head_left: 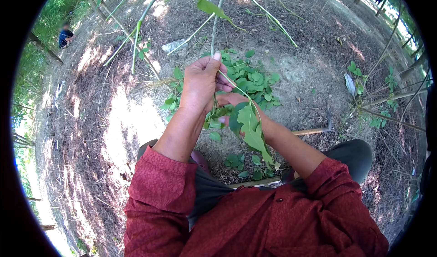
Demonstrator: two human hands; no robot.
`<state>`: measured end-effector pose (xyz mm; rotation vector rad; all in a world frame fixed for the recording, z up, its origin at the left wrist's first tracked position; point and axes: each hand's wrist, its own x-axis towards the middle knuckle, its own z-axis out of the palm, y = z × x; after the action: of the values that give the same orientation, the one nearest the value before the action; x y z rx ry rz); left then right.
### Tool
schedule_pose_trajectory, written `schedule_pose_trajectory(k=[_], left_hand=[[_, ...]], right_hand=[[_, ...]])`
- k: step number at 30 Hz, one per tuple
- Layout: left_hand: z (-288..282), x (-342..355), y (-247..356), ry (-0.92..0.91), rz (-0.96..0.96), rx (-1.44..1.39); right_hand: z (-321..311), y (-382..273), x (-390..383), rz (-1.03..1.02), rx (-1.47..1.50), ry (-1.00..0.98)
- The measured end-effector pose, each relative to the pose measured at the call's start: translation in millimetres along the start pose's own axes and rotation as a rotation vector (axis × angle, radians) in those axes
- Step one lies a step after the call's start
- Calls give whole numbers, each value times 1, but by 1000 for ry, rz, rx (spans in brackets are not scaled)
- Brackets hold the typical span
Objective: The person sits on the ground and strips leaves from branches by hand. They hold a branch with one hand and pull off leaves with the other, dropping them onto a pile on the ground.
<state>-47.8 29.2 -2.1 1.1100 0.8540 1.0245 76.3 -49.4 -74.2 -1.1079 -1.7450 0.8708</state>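
My left hand [198,84] is closed round a thin grey branch [216,22], thumb pressed along it; the branch rises toward the top edge. From this grip a green side stem [234,84] slants down to the right, carrying a large, ragged-edged leaf [253,128]. Just below, my right hand [237,99] reaches in behind the left wrist with curled fingers. Small leaves show at its fingertips, but its grip is partly hidden by the wrist and the hanging leaf. A heap of picked green leaves [257,81] lies on the ground beyond my hands.
More leaves [236,160] lie between my feet. A wooden-handled tool with a dark metal end [314,131] lies by my right knee. Bare stems [268,14] hang overhead. A pale stone [175,45] lies ahead. Saplings [393,97] stand right; another person [65,35] is far left.
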Motion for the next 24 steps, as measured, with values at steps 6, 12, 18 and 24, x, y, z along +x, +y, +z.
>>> schedule_pose_trajectory(k=[6, 12, 18, 24], left_hand=[[-2, -6, 1, -57, -16, 29], [-2, -11, 4, -110, -45, 45], [8, -19, -7, -56, -27, -63], [9, -15, -1, -38, 43, -105]], right_hand=[[5, 12, -2, -45, -54, 40], [-10, -14, 2, -270, -406, 33], [-23, -13, 10, -362, -507, 251], [-24, -3, 3, 123, 91, 258]])
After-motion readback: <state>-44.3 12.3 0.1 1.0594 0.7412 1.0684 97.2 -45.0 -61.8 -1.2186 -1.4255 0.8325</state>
